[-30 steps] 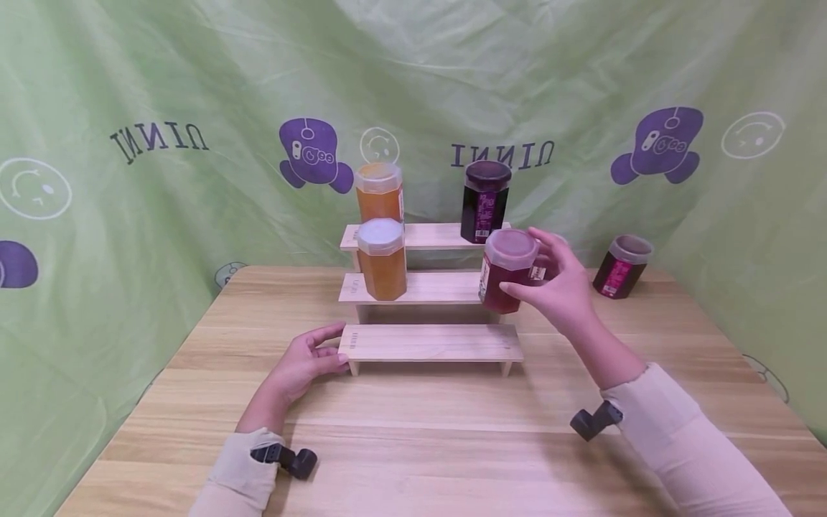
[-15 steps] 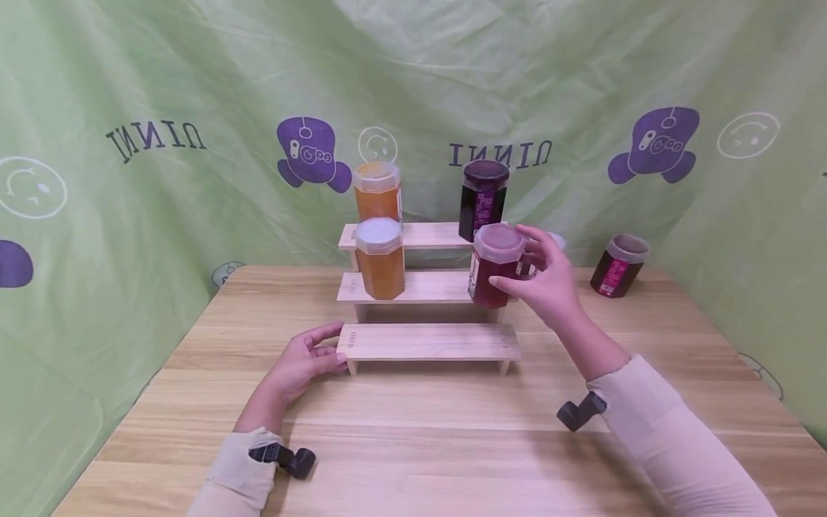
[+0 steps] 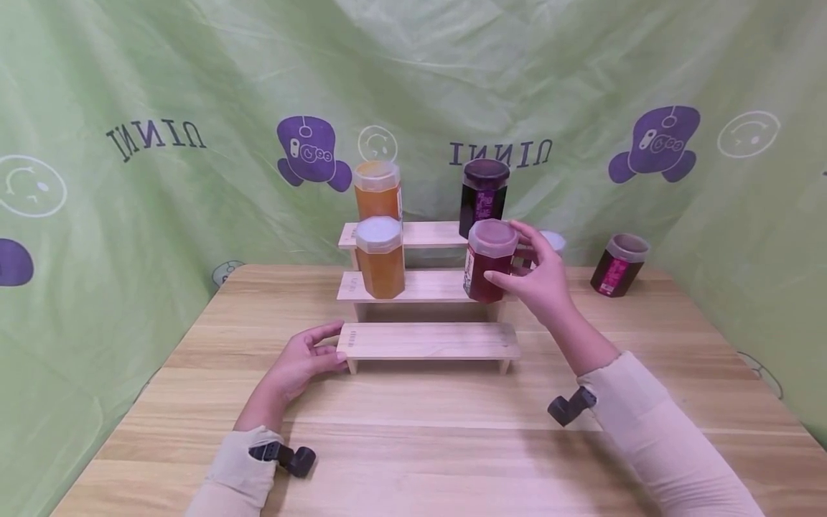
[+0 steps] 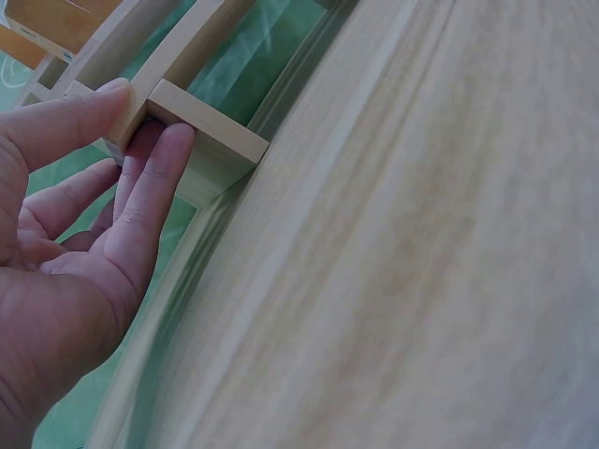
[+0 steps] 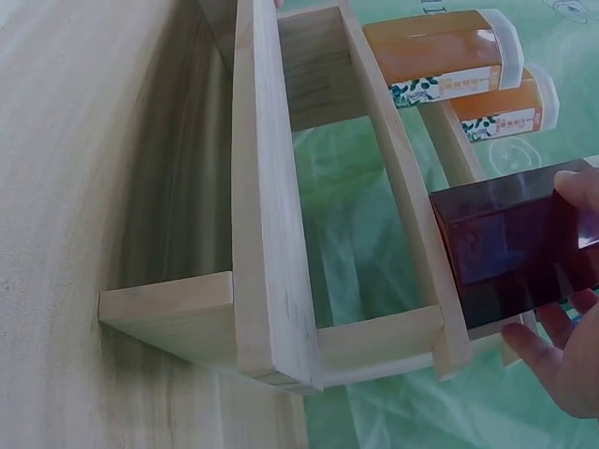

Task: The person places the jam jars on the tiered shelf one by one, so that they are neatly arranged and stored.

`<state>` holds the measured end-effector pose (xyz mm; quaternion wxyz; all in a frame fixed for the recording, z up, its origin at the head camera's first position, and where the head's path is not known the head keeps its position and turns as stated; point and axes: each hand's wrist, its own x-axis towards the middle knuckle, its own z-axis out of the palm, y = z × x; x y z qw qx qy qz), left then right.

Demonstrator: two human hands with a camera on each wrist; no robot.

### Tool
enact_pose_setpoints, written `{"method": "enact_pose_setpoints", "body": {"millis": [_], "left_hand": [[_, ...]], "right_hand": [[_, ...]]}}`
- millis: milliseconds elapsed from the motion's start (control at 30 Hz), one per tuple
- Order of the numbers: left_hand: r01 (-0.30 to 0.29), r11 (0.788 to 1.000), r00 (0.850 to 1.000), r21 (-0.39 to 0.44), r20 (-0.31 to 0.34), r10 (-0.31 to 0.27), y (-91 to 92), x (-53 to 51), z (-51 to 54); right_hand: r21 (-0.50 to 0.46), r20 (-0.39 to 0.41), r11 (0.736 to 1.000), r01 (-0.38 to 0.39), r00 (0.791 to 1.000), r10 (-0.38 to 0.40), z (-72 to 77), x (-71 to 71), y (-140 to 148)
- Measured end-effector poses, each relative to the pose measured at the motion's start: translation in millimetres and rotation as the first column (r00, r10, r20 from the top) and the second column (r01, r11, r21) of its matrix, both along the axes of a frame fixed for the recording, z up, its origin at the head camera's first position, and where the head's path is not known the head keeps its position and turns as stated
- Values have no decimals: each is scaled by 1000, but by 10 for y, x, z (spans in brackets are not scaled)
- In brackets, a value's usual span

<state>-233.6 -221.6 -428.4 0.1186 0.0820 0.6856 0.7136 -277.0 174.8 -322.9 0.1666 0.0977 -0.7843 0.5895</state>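
A three-tier wooden display stand (image 3: 426, 341) occupies the middle of the table. My left hand (image 3: 300, 362) pinches the left end of its lowest step; in the left wrist view the thumb lies above the board and fingertips reach beneath. With thumb and fingers around its sides, my right hand (image 3: 541, 283) grips an upright dark red jar (image 3: 487, 262) with a translucent lid. Its base is at the right end of the middle step and appears to meet the board. An amber jar (image 3: 382, 269) stands at that step's left end.
On the top step are another amber jar (image 3: 377, 194), left, and a dark purple jar (image 3: 483, 197), right. A pale-lidded jar (image 3: 552, 240) is partly hidden behind my right hand. A dark jar (image 3: 619, 266) sits farther right on the table, before a green curtain (image 3: 413, 72).
My right hand has carried the red jar left, from beyond the right end of the middle step to over that end. The left hand keeps its place on the lowest step.
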Motion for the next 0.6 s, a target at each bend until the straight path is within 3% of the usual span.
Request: {"method": "enact_pose_setpoints", "body": {"millis": [600], "left_hand": [[3, 1000, 1000, 11, 7, -3, 1, -11, -17]], "right_hand": [[-9, -1, 1000, -3, 1000, 3, -15, -86, -58]]}}
